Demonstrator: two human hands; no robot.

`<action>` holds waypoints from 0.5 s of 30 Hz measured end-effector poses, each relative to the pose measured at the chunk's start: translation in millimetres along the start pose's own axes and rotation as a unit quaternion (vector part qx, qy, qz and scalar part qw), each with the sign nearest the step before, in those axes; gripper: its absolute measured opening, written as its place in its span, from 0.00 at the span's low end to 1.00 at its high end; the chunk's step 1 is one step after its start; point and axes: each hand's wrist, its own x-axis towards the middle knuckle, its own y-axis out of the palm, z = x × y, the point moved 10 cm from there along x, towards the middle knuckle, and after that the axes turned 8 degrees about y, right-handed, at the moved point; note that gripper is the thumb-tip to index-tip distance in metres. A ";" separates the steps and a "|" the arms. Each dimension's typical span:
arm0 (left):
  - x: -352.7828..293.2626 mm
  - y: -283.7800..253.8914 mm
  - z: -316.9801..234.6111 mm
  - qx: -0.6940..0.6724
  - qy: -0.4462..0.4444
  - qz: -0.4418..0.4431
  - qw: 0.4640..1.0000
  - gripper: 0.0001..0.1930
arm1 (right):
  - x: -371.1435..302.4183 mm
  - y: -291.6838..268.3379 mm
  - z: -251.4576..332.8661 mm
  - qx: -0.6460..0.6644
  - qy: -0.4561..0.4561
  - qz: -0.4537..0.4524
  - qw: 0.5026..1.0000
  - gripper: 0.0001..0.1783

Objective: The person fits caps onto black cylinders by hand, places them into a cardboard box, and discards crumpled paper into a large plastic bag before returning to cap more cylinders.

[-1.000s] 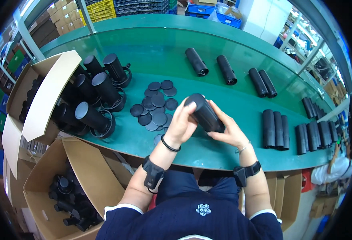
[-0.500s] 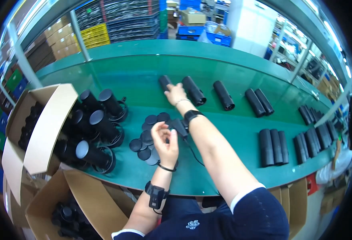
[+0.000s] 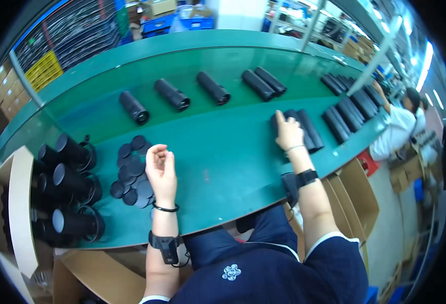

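Note:
My right hand is over the left end of a group of black tubes lying side by side on the green table. Its index finger stretches along the leftmost tube while the other fingers curl around it, partly hidden. My left hand hovers beside a pile of flat black discs, fingers loosely curled, thumb apart, nothing in it. Farther back lies a spaced row of black tubes, among them a single tube at its left end and a pair at its right.
Black cylinders with ring-shaped bases crowd the table's left end, next to an open carton. More tubes lie at the right. Cartons stand below the front edge. Another person is at the far right.
My right hand has left the leftmost tube of the back row and come over to the tube group on the right. My left hand stays by the discs. The view has swung right.

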 end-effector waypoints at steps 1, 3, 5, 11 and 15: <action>-4.2 2.4 3.8 0.003 -0.012 0.022 1.000 0.07 | -14.4 -16.0 15.5 0.053 -0.021 -0.004 0.998 0.53; -14.1 15.5 9.4 0.022 -0.058 0.092 0.994 0.08 | -47.2 -52.7 53.6 0.183 -0.079 0.040 0.979 0.52; -23.6 35.4 1.9 0.034 -0.107 0.146 0.983 0.13 | -85.6 -95.4 100.1 0.407 -0.232 0.036 0.883 0.53; -34.0 70.5 -44.4 -0.028 -0.069 0.156 0.985 0.32 | -151.4 -125.5 146.7 0.733 -0.342 0.206 0.550 0.41; -42.5 69.9 -77.2 0.107 0.058 0.247 0.961 0.34 | -147.9 -110.0 147.8 0.820 -0.210 0.366 0.387 0.28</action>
